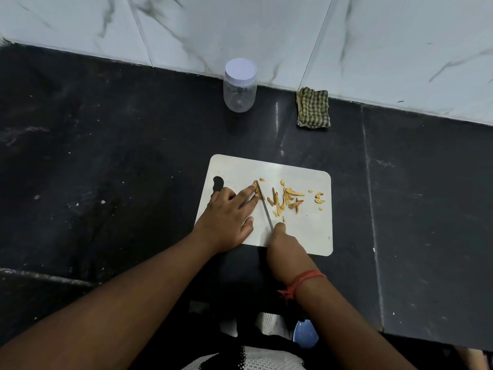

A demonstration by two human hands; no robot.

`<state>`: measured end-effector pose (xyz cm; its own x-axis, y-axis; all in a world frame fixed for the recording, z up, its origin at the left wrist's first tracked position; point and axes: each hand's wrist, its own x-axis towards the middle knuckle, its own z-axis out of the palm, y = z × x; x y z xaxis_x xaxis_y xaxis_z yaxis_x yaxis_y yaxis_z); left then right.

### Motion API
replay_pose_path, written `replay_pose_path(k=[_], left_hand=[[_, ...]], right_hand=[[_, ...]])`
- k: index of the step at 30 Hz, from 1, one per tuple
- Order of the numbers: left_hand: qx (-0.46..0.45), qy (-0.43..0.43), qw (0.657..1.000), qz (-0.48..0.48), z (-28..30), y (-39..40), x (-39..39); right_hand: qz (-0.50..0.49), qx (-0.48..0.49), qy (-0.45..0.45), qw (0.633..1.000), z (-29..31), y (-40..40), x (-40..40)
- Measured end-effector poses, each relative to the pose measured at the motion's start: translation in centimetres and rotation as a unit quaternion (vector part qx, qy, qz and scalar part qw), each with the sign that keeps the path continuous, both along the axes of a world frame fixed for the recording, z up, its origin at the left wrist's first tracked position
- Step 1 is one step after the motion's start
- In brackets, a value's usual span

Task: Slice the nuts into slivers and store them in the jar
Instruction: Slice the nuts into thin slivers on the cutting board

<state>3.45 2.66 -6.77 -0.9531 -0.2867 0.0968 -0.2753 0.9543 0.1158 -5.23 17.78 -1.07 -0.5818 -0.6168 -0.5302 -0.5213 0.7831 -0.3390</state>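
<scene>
Knife handle hidden inside the right hand (284, 245); only the thin blade (266, 212) shows, its tip lost against the nut piece (256, 187) under the left hand (226, 218) fingertips. How much nut remains there: cannot tell, fingers cover it. Cutting board (306, 236) near edge and handle hole partly covered by both hands. Slivers (286, 200) overlap in a heap, count unreadable. Jar (240, 85) contents unclear through blurry plastic. Blue round object (305, 333) below the counter (106, 169) edge partly hidden by the right forearm, identity unclear. Both arms cut off at the bottom edge. Clothing at bottom cropped.
</scene>
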Motion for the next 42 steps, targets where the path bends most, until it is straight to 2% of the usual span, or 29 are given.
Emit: replay_pose_path(k=[9,16,34,42], left_hand=[[0.002,-0.001,1.0,0.007,0.2,0.0,0.1],[0.0,-0.004,1.0,0.009,0.2,0.0,-0.1],[-0.014,-0.009,1.0,0.0,-0.1,0.1,0.0],[0.001,-0.002,1.0,-0.001,0.1,0.1,-0.1]], right_hand=[[0.053,0.034,0.002,0.998,0.9,-0.3,-1.1],[0.047,0.027,0.019,0.998,0.8,0.6,-1.9],[-0.001,-0.005,-0.019,1.0,-0.7,1.8,0.1],[0.023,0.001,-0.046,0.999,-0.2,2.1,-0.8]])
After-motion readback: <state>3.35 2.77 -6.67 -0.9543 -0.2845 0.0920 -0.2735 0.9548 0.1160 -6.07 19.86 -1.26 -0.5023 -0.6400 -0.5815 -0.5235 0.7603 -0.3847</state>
